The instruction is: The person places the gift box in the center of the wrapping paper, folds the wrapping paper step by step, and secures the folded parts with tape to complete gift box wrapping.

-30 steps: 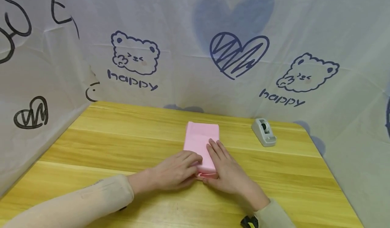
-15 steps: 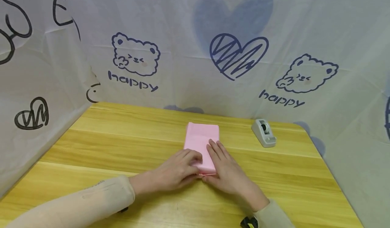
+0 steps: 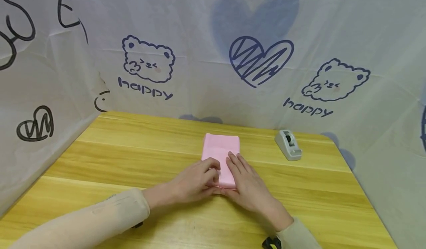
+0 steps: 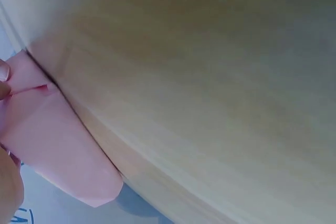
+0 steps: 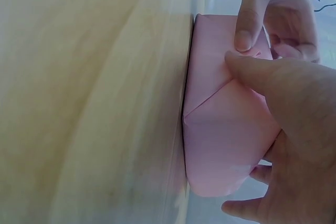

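Observation:
A box-shaped package in pink wrapping paper lies lengthwise on the wooden table. At its near end, my left hand has curled fingers over the top edge, its thumb pressing the folded end flap. My right hand rests along the right side with straight fingers on the top. In the right wrist view its thumb also presses the flap, close below the left thumb. The left wrist view shows the package's pink end with a fold crease; fingertips show at the left edge.
A grey tape dispenser stands on the table at the back right. Behind the table hangs a white cloth with bear and heart drawings. A black and yellow object is beside the right sleeve, at the bottom edge.
The loose paper at the near end has been folded up against the package. My left hand has risen slightly, its fingers lifting. My right hand has stayed in nearly the same place.

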A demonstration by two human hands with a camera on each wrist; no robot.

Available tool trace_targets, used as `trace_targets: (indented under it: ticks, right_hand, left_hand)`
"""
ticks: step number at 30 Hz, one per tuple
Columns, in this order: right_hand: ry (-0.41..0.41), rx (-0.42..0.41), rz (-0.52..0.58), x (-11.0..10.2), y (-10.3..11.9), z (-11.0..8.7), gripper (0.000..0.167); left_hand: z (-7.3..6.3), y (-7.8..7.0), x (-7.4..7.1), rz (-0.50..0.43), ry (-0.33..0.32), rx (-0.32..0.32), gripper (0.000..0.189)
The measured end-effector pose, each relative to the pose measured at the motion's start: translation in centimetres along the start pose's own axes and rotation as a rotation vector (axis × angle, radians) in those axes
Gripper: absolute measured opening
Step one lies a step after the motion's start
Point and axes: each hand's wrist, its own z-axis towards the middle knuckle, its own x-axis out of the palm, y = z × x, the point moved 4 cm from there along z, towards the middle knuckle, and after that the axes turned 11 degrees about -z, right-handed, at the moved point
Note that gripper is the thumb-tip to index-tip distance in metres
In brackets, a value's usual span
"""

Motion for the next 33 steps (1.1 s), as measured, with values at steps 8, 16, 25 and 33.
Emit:
trace_targets:
  ticks: [8, 16, 25, 33]
  right_hand:
    - [0.022, 0.013, -0.011, 0.2, 0.0, 0.1, 0.089]
    - [0.033, 0.017, -0.017, 0.2, -0.1, 0.0, 0.090]
    - [0.062, 0.001, 0.041, 0.0, -0.7, 0.1, 0.089]
    - [0.051, -0.015, 0.070, -0.1, -1.1, 0.2, 0.089]
  left_hand:
    - [-0.4, 0.9, 0.3, 0.102, 0.174, -0.173, 0.055]
    - [-0.4, 1.7, 0.2, 0.210, 0.444, -0.243, 0.089]
    - [-0.3, 1.8, 0.2, 0.256, 0.506, -0.238, 0.086]
    - [-0.3, 1.4, 0.4, 0.316, 0.461, -0.198, 0.083]
